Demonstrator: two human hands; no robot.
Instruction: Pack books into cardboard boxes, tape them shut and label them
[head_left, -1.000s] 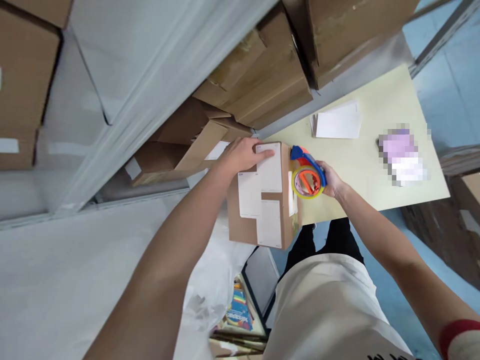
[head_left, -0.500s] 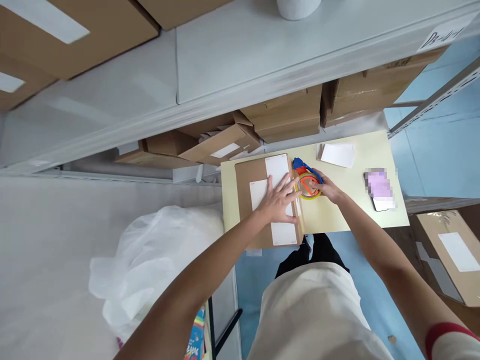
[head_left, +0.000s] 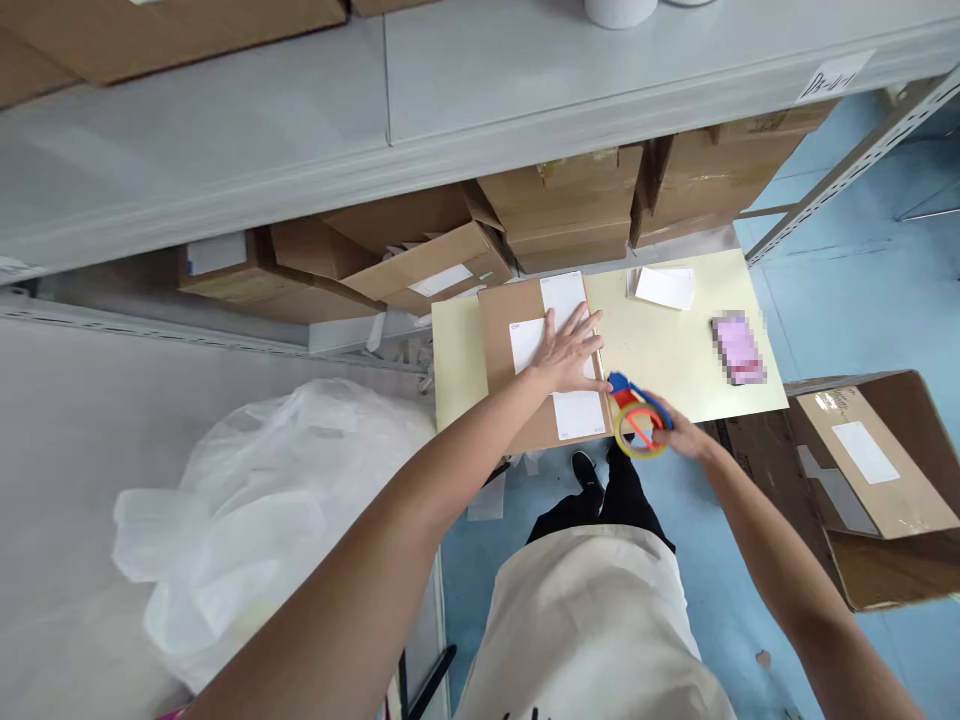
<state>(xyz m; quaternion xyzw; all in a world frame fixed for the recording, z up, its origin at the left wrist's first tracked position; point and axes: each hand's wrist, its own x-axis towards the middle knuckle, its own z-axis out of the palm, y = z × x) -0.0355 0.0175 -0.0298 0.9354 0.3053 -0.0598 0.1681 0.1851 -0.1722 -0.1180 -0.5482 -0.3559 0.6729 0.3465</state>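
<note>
A flat cardboard box (head_left: 499, 350) with white labels on its top lies on a small pale yellow table (head_left: 457, 370). My left hand (head_left: 566, 352) presses on the box near its right side, fingers spread over the labels. In my right hand (head_left: 679, 432) is a tape dispenser (head_left: 637, 425), blue and red with a yellow-edged roll. It hangs just off the table's front edge, near the box's lower right corner. The fingers of my right hand are wrapped round its far side and partly hidden.
White papers (head_left: 664, 287) and a blurred purple-pink item (head_left: 739, 348) lie on the table. Shelves with cardboard boxes (head_left: 570, 210) run behind it. A large open carton (head_left: 900, 570) holding a labelled box stands at right; a white plastic bag (head_left: 277, 500) bulges at left.
My right hand has brought the tape dispenser toward me, from beside the box's right edge to past the table's front edge. My left hand stays spread on the box. The view has shifted.
</note>
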